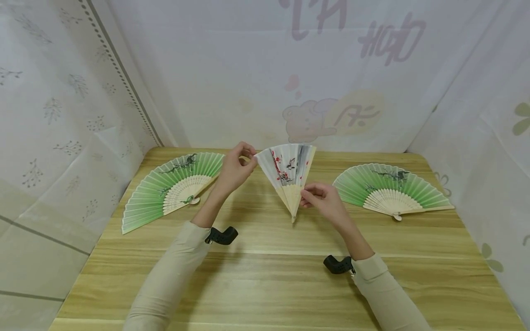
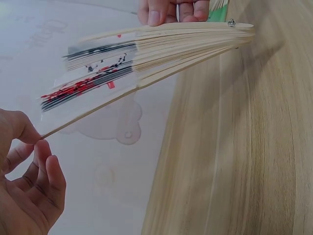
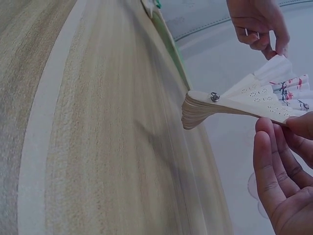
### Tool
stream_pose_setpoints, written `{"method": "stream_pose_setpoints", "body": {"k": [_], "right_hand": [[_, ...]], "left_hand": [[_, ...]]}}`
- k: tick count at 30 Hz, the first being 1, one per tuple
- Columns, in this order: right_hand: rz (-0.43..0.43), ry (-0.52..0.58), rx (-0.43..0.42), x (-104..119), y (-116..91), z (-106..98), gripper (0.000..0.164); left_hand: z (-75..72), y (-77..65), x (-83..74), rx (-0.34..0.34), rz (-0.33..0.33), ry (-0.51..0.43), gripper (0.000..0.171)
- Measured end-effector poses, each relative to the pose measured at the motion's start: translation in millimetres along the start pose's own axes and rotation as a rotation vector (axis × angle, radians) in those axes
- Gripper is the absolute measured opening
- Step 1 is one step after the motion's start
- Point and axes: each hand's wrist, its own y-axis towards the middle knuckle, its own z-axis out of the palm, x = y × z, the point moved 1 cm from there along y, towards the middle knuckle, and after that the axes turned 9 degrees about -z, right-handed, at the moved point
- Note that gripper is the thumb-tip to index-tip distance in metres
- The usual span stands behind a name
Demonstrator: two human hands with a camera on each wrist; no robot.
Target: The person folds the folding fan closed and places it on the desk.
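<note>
A white folding fan (image 1: 292,168) with red blossoms and grey brushwork is spread partway between the two hands, its pivot end pointing toward the person. My left hand (image 1: 238,168) pinches the top corner of its left edge between thumb and fingertips, as the left wrist view shows at the fan's outer stick (image 2: 88,112). On the other side my right hand (image 1: 325,202) pinches the right outer stick, just below the painted leaf. In the right wrist view the pivot (image 3: 214,97) hangs above the tabletop, the pale pierced ribs (image 3: 257,98) running out from it.
To the left lies an opened green folding fan (image 1: 145,197) with a dark branch print. Another opened green fan (image 1: 389,184) lies on the right. The wooden table (image 1: 265,289) meets printed cloth hangings (image 1: 207,78) at its back and sides.
</note>
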Motion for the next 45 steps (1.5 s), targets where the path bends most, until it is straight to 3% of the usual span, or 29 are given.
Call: {"method": "stream_pose_setpoints", "body": {"k": [15,17,21,26,36,45], "right_hand": [[-0.011,-0.024,0.032,1,2,0,0.013],[-0.012,-0.025,0.038,1,1,0,0.013],[-0.012,-0.034,0.043,2,1,0,0.013],[-0.014,-0.051,0.050,1,1,0,0.013],[0.015,-0.060,0.077,4,0,2,0.014],[-0.009,-0.051,0.125,2,2,4,0.012]], "left_hand": [[5.7,-0.8,-1.9,0.029,-0.018,-0.042,0.011],[5.4,-5.7,-12.7,0.032,-0.005,-0.039,0.011],[8.1,-5.4,-14.2,0.033,0.000,-0.042,0.013],[12.9,-0.1,-3.2,0.033,-0.005,-0.048,0.013],[17.3,0.5,-5.5,0.041,-0.019,-0.041,0.010],[20.3,-1.2,-9.1,0.056,-0.015,-0.038,0.011]]}}
